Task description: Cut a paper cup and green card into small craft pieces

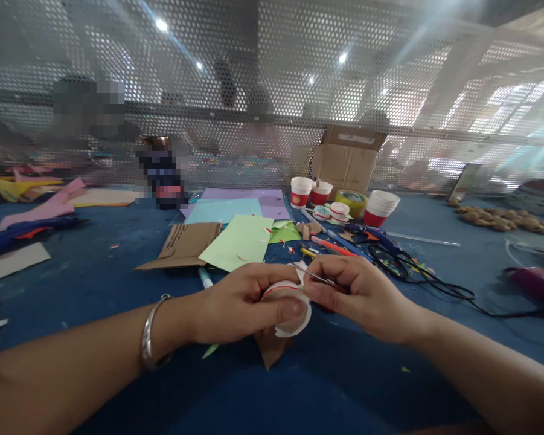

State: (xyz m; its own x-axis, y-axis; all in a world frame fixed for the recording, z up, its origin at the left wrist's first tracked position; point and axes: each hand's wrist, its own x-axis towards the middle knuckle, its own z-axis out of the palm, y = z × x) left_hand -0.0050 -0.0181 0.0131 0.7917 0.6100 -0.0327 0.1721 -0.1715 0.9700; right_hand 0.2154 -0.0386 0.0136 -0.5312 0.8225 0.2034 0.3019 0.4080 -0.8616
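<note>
My left hand (240,302) is closed round a white paper cup (290,305) with a red rim stripe, held on its side just above the blue table (95,284). My right hand (362,293) is closed on small scissors (319,279), whose thin metal blades reach toward the cup's rim. A silver bangle (151,332) sits on my left wrist. A brown cardboard scrap (272,350) lies under the cup.
Green paper (240,241), light blue and purple sheets and a cardboard piece (185,244) lie ahead. Red-and-white cups (301,192), tape rolls, pens and a black cable (435,284) are to the right. An open carton (348,160) stands before a perforated screen; people sit beyond it.
</note>
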